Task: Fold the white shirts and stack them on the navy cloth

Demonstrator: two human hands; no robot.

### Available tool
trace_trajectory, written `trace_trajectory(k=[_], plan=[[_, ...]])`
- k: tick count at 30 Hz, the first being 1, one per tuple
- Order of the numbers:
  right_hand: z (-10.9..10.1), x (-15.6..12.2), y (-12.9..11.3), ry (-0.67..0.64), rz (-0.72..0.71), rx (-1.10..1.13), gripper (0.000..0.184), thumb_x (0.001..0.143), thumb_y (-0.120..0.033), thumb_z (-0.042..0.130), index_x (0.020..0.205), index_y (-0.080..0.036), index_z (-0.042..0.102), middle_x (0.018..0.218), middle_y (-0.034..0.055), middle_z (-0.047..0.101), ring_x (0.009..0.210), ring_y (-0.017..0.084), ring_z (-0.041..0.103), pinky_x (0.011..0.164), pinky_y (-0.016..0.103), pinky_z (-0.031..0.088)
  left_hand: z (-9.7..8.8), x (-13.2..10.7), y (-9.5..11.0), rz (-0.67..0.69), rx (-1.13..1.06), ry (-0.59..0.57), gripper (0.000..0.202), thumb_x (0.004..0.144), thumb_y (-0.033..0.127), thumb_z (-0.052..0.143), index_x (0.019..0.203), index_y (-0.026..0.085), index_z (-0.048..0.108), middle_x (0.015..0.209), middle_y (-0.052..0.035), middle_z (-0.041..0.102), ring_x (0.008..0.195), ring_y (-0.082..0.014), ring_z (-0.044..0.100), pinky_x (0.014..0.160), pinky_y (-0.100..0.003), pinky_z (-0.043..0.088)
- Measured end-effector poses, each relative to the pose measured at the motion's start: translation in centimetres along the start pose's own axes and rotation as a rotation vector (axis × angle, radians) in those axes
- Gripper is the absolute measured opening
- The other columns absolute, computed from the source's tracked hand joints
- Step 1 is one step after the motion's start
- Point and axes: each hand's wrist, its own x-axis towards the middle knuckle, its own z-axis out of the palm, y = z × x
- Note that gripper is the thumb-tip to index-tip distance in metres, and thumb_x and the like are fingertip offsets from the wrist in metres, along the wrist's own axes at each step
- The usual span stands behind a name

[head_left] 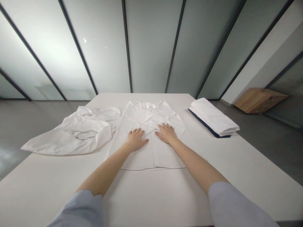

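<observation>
A white garment (pixel 142 159) lies spread flat in the middle of the table, its collar end away from me and its hem towards me. It looks like a coat or shirt with sleeves folded across its front. My left hand (pixel 136 139) rests palm down on its left half, fingers spread. On the right half lies my right hand (pixel 167 133), also flat with fingers apart. Neither hand grips the cloth. To the left, a second white garment (pixel 71 137) lies crumpled, partly over the table's left edge.
A folded stack of white cloth (pixel 211 115) with a dark blue piece (pixel 203 123) beneath it sits near the right edge of the white table (pixel 151 195). Frosted glass panels (pixel 151 47) stand behind the table. A wooden cabinet (pixel 258 99) is on the floor at right.
</observation>
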Motion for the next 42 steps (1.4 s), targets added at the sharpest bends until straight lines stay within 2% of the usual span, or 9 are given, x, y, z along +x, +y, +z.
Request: trace_trajectory(k=[2,5,9,14,18,25,34,42], plan=[[0.0,-0.1,0.1,0.051,-0.025,0.011,0.056,0.094,-0.053,0.038,0.139,-0.02,0.047,0.15,0.0137,0.037,0.137,0.03,0.032,0.109,0.045,0.024,0.5,0.0,-1.0,0.049,-0.036,0.032,0.053,0.089,0.053,0.044,0.132,0.024,0.05,0.147,-0.0092,0.044,0.133,-0.0276,0.04,0.111,-0.044,0.029],[-0.1,-0.5,0.8,0.124,-0.052,0.061,0.041,0.092,-0.04,0.046,0.126,-0.02,0.058,0.138,0.0112,0.051,0.127,0.025,0.044,0.104,0.036,0.031,0.9,0.0,-2.1,0.071,-0.097,0.04,0.048,0.089,0.044,0.046,0.131,0.022,0.053,0.146,-0.0079,0.046,0.133,-0.0238,0.042,0.112,-0.039,0.029],[-0.2,-0.9,2.0,0.236,-0.008,0.149,0.03,0.09,-0.032,0.046,0.107,-0.018,0.066,0.114,0.0099,0.064,0.107,0.022,0.055,0.091,0.03,0.038,0.9,-0.3,-2.2,0.056,-0.115,0.06,0.048,0.088,0.042,0.047,0.13,0.019,0.055,0.143,-0.0087,0.049,0.131,-0.0242,0.044,0.112,-0.039,0.032],[-0.4,-1.0,2.7,0.278,0.051,0.274,0.026,0.088,-0.032,0.044,0.083,-0.02,0.067,0.085,0.005,0.069,0.078,0.018,0.059,0.067,0.026,0.038,0.9,-0.6,-2.0,0.044,-0.133,0.058,0.047,0.087,0.04,0.049,0.129,0.021,0.055,0.142,-0.0073,0.05,0.132,-0.0232,0.044,0.112,-0.038,0.032],[-0.5,-1.2,2.5,0.306,0.057,0.324,0.029,0.087,-0.035,0.044,0.073,-0.021,0.064,0.071,0.0032,0.067,0.066,0.017,0.057,0.059,0.025,0.033,0.9,-0.6,-2.1,0.045,-0.144,0.059,0.046,0.087,0.04,0.049,0.129,0.021,0.056,0.142,-0.007,0.05,0.131,-0.0232,0.044,0.112,-0.038,0.033],[-0.7,-1.5,2.4,0.345,0.068,0.414,0.03,0.085,-0.036,0.043,0.064,-0.021,0.059,0.06,0.0017,0.062,0.058,0.016,0.053,0.057,0.025,0.031,1.1,-0.7,-2.3,0.046,-0.18,0.075,0.043,0.087,0.039,0.05,0.126,0.021,0.058,0.139,-0.0066,0.053,0.13,-0.0222,0.046,0.111,-0.037,0.035],[-0.6,-1.5,2.0,0.348,0.051,0.479,0.03,0.084,-0.037,0.042,0.063,-0.021,0.057,0.059,0.0011,0.06,0.058,0.015,0.052,0.057,0.024,0.032,1.2,-0.6,-2.4,0.029,-0.232,0.091,0.043,0.086,0.038,0.05,0.123,0.019,0.06,0.136,-0.0071,0.056,0.127,-0.0228,0.049,0.11,-0.036,0.036],[-0.3,-1.4,1.7,0.367,-0.001,0.571,0.026,0.081,-0.036,0.045,0.064,-0.021,0.057,0.059,-0.0003,0.058,0.057,0.014,0.05,0.057,0.024,0.032,0.9,-0.6,-2.3,0.061,-0.183,0.095,0.042,0.086,0.036,0.05,0.123,0.017,0.059,0.135,-0.0093,0.056,0.126,-0.0248,0.05,0.108,-0.037,0.037]])
